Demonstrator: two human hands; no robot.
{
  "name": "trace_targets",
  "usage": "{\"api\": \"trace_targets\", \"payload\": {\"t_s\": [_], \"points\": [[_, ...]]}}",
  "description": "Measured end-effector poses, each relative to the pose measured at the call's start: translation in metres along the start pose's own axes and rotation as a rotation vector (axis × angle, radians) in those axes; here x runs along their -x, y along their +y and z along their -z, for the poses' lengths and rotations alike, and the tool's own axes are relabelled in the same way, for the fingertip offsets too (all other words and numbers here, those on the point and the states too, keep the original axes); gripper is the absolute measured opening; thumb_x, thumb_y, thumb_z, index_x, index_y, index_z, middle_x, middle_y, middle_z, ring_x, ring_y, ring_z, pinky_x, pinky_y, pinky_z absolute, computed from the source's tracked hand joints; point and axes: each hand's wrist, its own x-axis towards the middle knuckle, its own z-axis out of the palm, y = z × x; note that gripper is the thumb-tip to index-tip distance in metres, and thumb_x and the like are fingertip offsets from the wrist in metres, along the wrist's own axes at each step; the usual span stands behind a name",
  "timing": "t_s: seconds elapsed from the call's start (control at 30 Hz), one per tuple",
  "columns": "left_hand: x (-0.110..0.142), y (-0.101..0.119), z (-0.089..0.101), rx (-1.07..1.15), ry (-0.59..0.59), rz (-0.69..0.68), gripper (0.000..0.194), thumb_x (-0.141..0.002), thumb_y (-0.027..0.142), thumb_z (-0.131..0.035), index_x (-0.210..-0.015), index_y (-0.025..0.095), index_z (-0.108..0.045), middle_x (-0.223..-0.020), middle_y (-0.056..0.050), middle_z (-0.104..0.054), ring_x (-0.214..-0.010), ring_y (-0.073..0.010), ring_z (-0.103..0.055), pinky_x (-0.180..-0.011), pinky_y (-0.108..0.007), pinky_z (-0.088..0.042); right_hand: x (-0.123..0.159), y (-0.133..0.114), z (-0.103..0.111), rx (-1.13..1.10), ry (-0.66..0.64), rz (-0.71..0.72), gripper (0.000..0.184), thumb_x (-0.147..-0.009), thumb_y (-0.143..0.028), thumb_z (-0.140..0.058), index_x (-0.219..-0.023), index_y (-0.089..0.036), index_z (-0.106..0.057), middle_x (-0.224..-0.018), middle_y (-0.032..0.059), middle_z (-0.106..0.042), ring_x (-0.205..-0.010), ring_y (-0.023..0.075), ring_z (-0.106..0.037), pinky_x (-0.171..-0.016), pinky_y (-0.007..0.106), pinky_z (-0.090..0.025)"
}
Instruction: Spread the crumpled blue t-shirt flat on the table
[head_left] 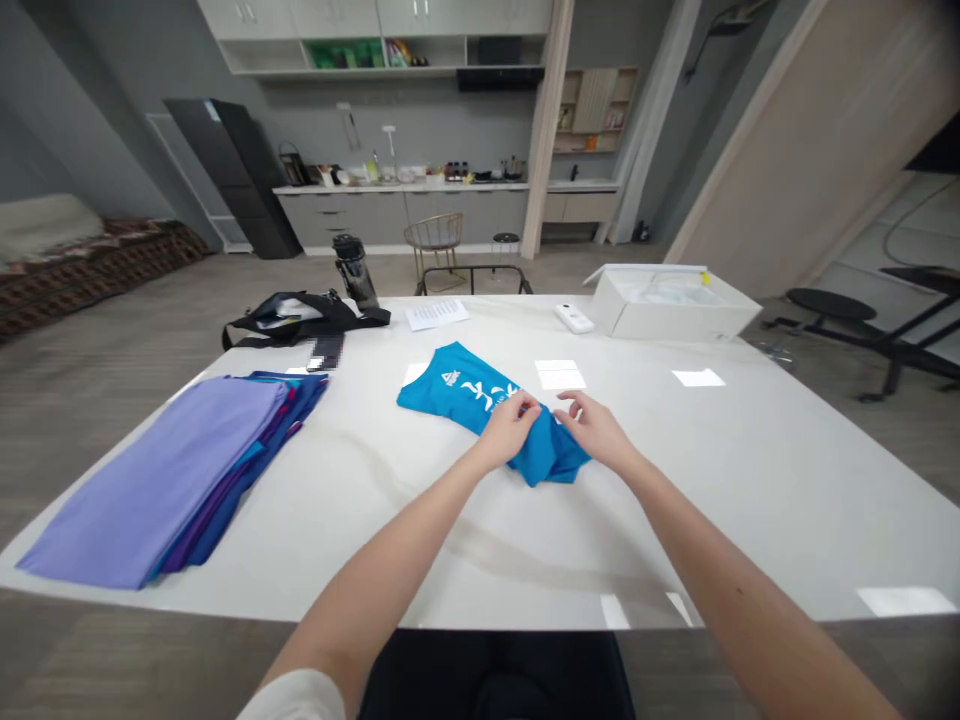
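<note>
A blue T-shirt with white lettering and a small white logo lies slantwise on the white table, partly folded and bunched at its near right end. My left hand is closed in a pinch on the cloth around its middle. Just across from it, my right hand rests against the bunched end, fingers curved and a gap showing between thumb and forefinger. Some of the cloth beneath both hands is hidden.
At the left of the table lies a stack of folded clothes, lilac on top. Behind it are a black bag, a phone and a dark bottle. Paper, a white device and a white box line the far side.
</note>
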Motion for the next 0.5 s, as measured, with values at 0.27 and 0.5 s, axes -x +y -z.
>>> {"api": "trace_targets", "payload": {"t_s": [0.27,0.5], "points": [[0.057,-0.029,0.063,-0.059,-0.415,0.227,0.031,-0.09,0.05,-0.061,-0.082,0.019,-0.062,-0.071,0.002,-0.058,-0.064,-0.0141,-0.05,-0.058,-0.026,-0.036,0.036,-0.017,-0.02,-0.056,-0.708,0.167,0.038,-0.086,-0.05,-0.071,-0.067,-0.019,-0.061,-0.064,-0.0037,-0.052,-0.062,0.0121,-0.047,-0.059,0.025,-0.033],[0.03,-0.039,0.066,-0.65,0.004,0.216,0.04,-0.092,0.061,-0.058,-0.096,0.022,-0.067,-0.085,-0.005,-0.07,-0.079,-0.0232,-0.065,-0.067,-0.031,-0.043,-0.012,-0.034,-0.05,-0.124,-0.373,-0.1,0.038,-0.096,-0.052,-0.057,-0.098,-0.019,-0.075,-0.084,0.006,-0.073,-0.078,0.0192,-0.065,-0.073,0.028,-0.045]]}}
